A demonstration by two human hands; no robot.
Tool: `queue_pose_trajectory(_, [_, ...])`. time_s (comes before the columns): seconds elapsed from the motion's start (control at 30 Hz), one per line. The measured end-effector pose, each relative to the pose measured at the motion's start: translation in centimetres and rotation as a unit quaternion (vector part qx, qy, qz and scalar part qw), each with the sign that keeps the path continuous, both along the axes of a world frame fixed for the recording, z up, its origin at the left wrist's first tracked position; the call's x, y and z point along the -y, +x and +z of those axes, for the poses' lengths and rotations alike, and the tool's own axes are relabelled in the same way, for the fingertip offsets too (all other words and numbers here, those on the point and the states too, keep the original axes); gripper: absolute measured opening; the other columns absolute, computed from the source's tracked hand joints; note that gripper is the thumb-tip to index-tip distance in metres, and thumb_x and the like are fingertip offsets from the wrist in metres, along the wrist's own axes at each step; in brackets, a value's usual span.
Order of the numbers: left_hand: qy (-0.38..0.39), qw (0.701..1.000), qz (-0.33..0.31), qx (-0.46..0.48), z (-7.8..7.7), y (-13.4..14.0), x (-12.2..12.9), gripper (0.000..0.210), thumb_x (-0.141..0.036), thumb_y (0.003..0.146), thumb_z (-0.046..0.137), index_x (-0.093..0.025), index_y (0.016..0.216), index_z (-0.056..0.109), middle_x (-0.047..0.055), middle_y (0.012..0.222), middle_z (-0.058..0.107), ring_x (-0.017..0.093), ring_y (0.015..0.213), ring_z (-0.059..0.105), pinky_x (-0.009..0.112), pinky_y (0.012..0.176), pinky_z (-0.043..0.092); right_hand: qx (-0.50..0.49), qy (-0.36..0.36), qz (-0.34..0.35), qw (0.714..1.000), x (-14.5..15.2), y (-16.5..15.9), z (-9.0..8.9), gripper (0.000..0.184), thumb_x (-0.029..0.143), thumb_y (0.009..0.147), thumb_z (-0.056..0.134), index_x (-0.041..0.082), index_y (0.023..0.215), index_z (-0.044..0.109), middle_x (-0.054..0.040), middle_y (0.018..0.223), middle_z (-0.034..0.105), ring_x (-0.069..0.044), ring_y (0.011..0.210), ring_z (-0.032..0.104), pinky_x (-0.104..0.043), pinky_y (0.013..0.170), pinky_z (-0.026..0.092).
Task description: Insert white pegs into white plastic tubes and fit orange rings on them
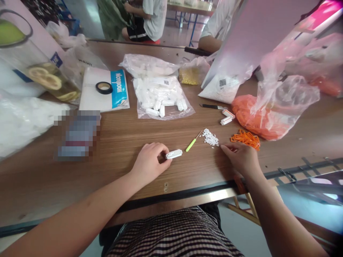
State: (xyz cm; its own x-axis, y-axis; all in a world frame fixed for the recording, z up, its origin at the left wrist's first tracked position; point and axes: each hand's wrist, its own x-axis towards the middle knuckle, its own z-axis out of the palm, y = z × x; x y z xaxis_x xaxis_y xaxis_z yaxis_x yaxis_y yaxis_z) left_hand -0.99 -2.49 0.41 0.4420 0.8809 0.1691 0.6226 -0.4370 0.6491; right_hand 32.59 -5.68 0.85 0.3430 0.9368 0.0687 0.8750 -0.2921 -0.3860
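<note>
Between the thumb and fingers of my left hand (150,160) is a white multi-pin connector housing (174,154), its face of small holes showing. My right hand (243,157) has thumb and fingertips pinched together, low over the table; whatever may be between them is too small to make out. Just left of those fingertips lies a pile of tiny white pieces (210,137). A pick with a lime-green handle (190,145) rests between the housing and the pile. Behind my right hand sits a heap of orange strips (245,138), partly covered by it.
White connectors fill a clear bag (163,94). Two more housings (227,116) lie near black-handled tweezers (213,106) and a bag of orange pieces (261,117). Black tape (104,87) rests on a notebook (92,98). A lemon-slice pitcher (50,80) stands left. People sit beyond the table.
</note>
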Motion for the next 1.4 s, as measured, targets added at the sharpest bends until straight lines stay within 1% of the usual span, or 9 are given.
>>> queue_pose_trajectory(0.17, [-0.002,1.0,0.001,-0.001,0.0,0.1,0.0,0.01,-0.022,0.079,0.068,-0.022,0.082,0.058,-0.001,0.08,0.065,0.018,0.075,0.057,0.037,0.077,0.041,-0.006,-0.014,0.001,1.0,-0.2,0.1,0.1,0.028,0.046,0.079,0.062,0.024,0.082,0.078,-0.0048,0.085,0.076,-0.025,0.077,0.068,-0.037,0.071,0.048])
queue_pose_trajectory(0.4, [-0.001,1.0,-0.007,0.0,-0.1,0.0,-0.1,0.013,-0.022,0.078,0.069,-0.022,0.083,0.057,-0.002,0.08,0.064,0.018,0.075,0.057,0.037,0.076,0.04,-0.112,-0.001,-0.047,0.993,-0.6,-0.1,0.7,0.028,0.047,0.069,0.072,0.021,0.077,0.076,-0.0049,0.069,0.073,-0.023,0.064,0.066,-0.034,0.06,0.047])
queue_pose_trajectory(0.47, [-0.002,1.0,-0.009,0.002,-0.1,0.0,-0.1,0.012,-0.022,0.079,0.069,-0.022,0.083,0.057,-0.002,0.08,0.064,0.018,0.076,0.057,0.037,0.076,0.04,-0.146,0.02,-0.001,0.989,-0.7,-1.8,1.8,0.027,0.047,0.07,0.073,0.021,0.077,0.075,-0.0044,0.069,0.072,-0.021,0.063,0.064,-0.032,0.06,0.047])
queue_pose_trajectory(0.53, [-0.005,1.0,-0.009,0.004,0.0,0.0,-0.1,0.011,-0.022,0.078,0.068,-0.021,0.082,0.057,-0.002,0.08,0.064,0.018,0.076,0.058,0.037,0.076,0.04,-0.179,0.036,0.104,0.978,-1.0,-4.5,3.1,0.024,0.046,0.076,0.071,0.022,0.076,0.072,-0.0031,0.072,0.071,-0.018,0.064,0.063,-0.031,0.063,0.047])
queue_pose_trajectory(0.63, [-0.012,1.0,-0.008,0.006,0.2,0.0,-0.1,0.01,-0.021,0.078,0.067,-0.021,0.081,0.057,-0.002,0.079,0.064,0.018,0.075,0.058,0.037,0.077,0.039,-0.177,0.033,0.301,0.937,-1.8,-9.1,4.5,0.016,0.034,0.087,0.064,0.023,0.077,0.069,-0.0015,0.077,0.068,-0.016,0.073,0.062,-0.031,0.073,0.046])
queue_pose_trajectory(0.73, [-0.013,1.0,-0.011,0.006,0.2,0.0,-0.1,0.01,-0.022,0.079,0.067,-0.021,0.082,0.058,-0.002,0.079,0.064,0.017,0.076,0.058,0.036,0.077,0.039,-0.132,0.022,0.406,0.904,-3.1,-12.2,4.6,0.013,0.027,0.089,0.062,0.022,0.078,0.068,0.0005,0.072,0.064,-0.014,0.071,0.058,-0.034,0.079,0.041])
queue_pose_trajectory(1.07, [0.0,1.0,-0.015,0.018,0.0,0.0,-0.1,0.011,-0.024,0.08,0.068,-0.021,0.082,0.057,-0.002,0.079,0.063,0.018,0.077,0.057,0.036,0.075,0.038,-0.102,0.011,0.432,0.896,-3.9,-12.6,2.6,0.01,0.02,0.087,0.062,0.02,0.078,0.066,0.0018,0.07,0.06,-0.014,0.069,0.055,-0.034,0.076,0.035])
queue_pose_trajectory(1.3, [0.001,1.0,-0.014,0.023,-0.1,-0.1,-0.1,0.012,-0.024,0.079,0.068,-0.021,0.083,0.058,-0.003,0.078,0.061,0.017,0.076,0.056,0.036,0.076,0.038,0.007,0.095,0.495,0.864,-3.6,-12.8,2.9,0.018,0.021,0.092,0.056,0.019,0.084,0.071,-0.0026,0.073,0.063,-0.017,0.072,0.053,-0.037,0.076,0.034])
queue_pose_trajectory(1.4, [0.001,1.0,-0.014,0.022,-0.1,0.0,-0.1,0.012,-0.024,0.08,0.069,-0.021,0.082,0.057,-0.003,0.078,0.061,0.017,0.077,0.057,0.036,0.076,0.038,0.022,0.115,0.495,0.861,-3.4,-12.6,3.0,0.018,0.021,0.093,0.055,0.019,0.089,0.073,-0.003,0.074,0.065,-0.017,0.073,0.052,-0.037,0.077,0.035])
